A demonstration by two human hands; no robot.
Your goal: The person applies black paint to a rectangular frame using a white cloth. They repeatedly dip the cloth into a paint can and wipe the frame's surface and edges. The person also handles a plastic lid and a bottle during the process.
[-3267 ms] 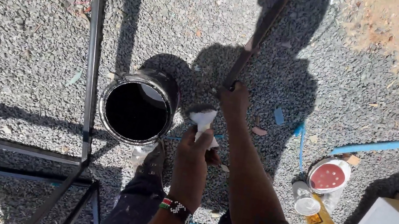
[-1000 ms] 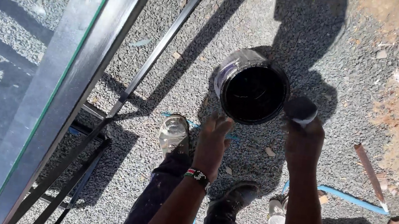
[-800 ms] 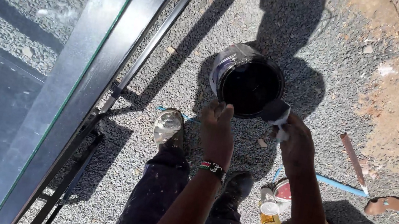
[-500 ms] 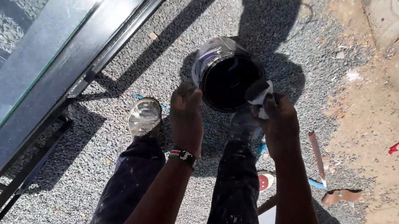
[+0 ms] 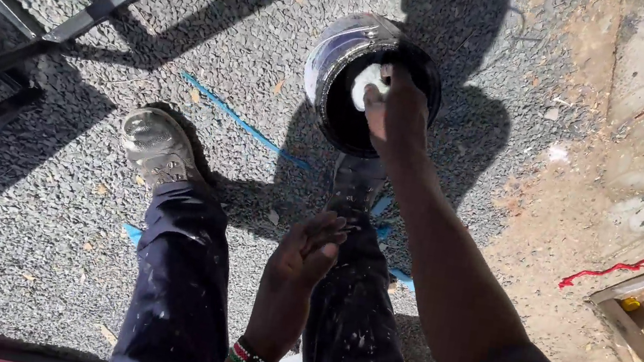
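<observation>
Inside the black paint can (image 5: 332, 62) — right hand (image 5: 397, 115) gripping a white sponge (image 5: 369, 83); left hand (image 5: 299, 268) loose, empty.

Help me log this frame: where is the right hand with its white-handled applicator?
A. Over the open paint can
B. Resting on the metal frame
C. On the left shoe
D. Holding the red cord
A: the right hand holds the applicator over the black inside of the can; the left hand hangs empty above the legs.
</observation>
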